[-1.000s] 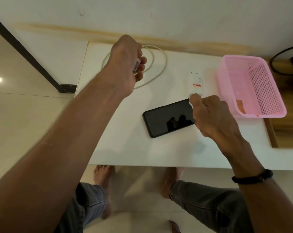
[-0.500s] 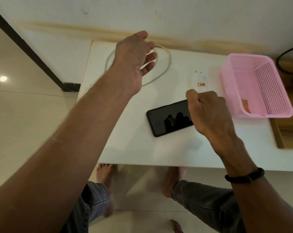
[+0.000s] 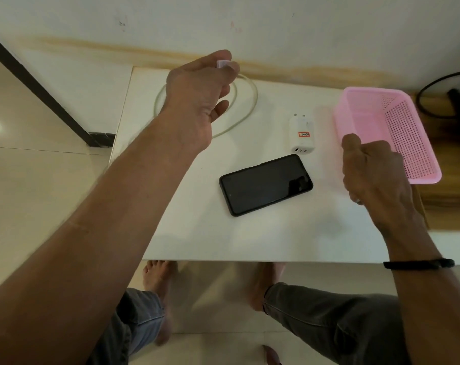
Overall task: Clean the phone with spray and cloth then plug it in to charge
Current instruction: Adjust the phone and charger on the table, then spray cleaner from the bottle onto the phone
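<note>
The phone [image 3: 266, 184] lies flat and screen-up near the middle of the frame, on the white table [image 3: 250, 233], its dark glass tilted so the long side runs from lower left to upper right. Just above its upper right corner stands the white charger block [image 3: 300, 134], prongs pointing toward the wall, a small red-edged label on its face and its ports facing the phone; the two are close but apart. In the upper left of the table a pale cable [image 3: 246, 101] lies in a loose loop. The left hand [image 3: 197, 93] hangs above that loop, thumb and forefinger pinching a small whitish connector [image 3: 222, 64] at the top of the hand, the other fingers loosely curled beneath. The right hand [image 3: 373, 172] is at the right of the frame, beside the phone and in front of the pink basket [image 3: 418, 143]; its fingers are curled inward, and I cannot tell whether they hold anything. A black band [image 3: 418, 264] circles the right wrist. Below the table edge, bare feet and grey trousers show on the tiled floor.
</note>
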`<state>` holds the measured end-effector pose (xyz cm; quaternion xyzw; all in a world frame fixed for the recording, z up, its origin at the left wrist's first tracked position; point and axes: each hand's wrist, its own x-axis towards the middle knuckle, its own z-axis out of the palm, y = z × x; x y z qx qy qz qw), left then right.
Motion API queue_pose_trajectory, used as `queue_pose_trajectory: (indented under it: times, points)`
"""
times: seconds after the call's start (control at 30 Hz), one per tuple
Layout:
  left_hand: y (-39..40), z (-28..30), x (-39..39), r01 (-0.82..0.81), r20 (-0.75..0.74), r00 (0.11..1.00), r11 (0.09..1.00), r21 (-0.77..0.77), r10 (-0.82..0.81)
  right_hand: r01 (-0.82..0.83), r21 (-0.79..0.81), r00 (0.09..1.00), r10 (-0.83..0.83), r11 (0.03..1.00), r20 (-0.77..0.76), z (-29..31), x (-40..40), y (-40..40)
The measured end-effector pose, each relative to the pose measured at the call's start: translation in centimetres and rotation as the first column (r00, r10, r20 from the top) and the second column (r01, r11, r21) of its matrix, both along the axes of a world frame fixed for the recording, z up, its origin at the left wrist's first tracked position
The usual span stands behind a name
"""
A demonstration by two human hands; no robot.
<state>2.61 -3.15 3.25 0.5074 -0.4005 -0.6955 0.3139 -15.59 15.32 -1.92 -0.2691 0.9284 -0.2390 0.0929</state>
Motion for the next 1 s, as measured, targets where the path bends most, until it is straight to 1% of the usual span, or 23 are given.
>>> queue_pose_trajectory:
  times: [0.1, 0.17, 0.27, 0.33, 0.43, 0.5, 0.57, 0.7, 0.8, 0.9, 0.97, 1.0]
  points:
    - [0.2, 0.0, -0.3, 0.011, 0.014, 1.0, 1.0, 0.007, -0.011, 0.001, 0.0, 1.0, -0.001, 1.0, 0.016, -0.1, 0.0, 0.1]
    - [0.2, -0.1, -0.4, 0.022, 0.021, 1.0, 1.0, 0.006, -0.023, 0.018, -0.042, 0.999, -0.015, 0.999, 0.05, 0.1, 0.3, -0.1]
    - [0.4, -0.3, -0.6, 0.07, 0.012, 0.997, 0.997, -0.013, -0.07, 0.018, -0.146, 0.989, 0.003, 0.989, 0.146, 0.4, 1.0, -0.5]
    - [0.6, -0.5, -0.8, 0.123, 0.004, 0.992, 0.992, -0.04, -0.123, 0.038, -0.248, 0.974, 0.02, 0.968, 0.226, 0.6, 1.6, -0.9]
    - [1.3, -0.7, -1.4, 0.216, 0.006, 0.976, 0.974, -0.062, -0.216, 0.066, -0.338, 0.949, 0.046, 0.939, 0.312, 0.9, 2.4, -1.8]
    - [1.9, -0.9, -1.9, 0.266, 0.0, 0.964, 0.963, -0.048, -0.267, 0.105, -0.398, 0.921, 0.062, 0.911, 0.384, 1.1, 3.0, -2.5]
    - [2.6, -1.2, -2.3, 0.303, 0.0, 0.953, 0.952, -0.037, -0.303, 0.162, -0.441, 0.873, 0.08, 0.883, 0.481, 1.3, 3.4, -3.0]
    - [3.5, -1.4, -2.9, 0.341, 0.011, 0.94, 0.94, -0.023, -0.341, 0.187, -0.473, 0.795, 0.151, 0.861, 0.588, 1.4, 4.0, -4.0]
    - [3.9, -1.3, -3.0, 0.367, 0.02, 0.93, 0.93, -0.024, -0.366, 0.151, -0.476, 0.762, 0.204, 0.866, 0.614, 1.2, 4.5, -4.7]
    - [3.8, -1.2, -2.9, 0.338, 0.019, 0.941, 0.94, -0.036, -0.338, 0.13, -0.532, 0.698, 0.304, 0.837, 0.648, 1.4, 4.9, -5.1]
    - [3.5, -1.0, -2.7, 0.293, 0.011, 0.956, 0.955, -0.04, -0.293, 0.095, -0.581, 0.686, 0.369, 0.809, 0.626, 1.3, 4.8, -5.3]
    - [3.3, -0.9, -2.6, 0.272, 0.007, 0.962, 0.961, -0.038, -0.272, 0.08, -0.599, 0.699, 0.383, 0.797, 0.603, 1.1, 4.5, -5.3]
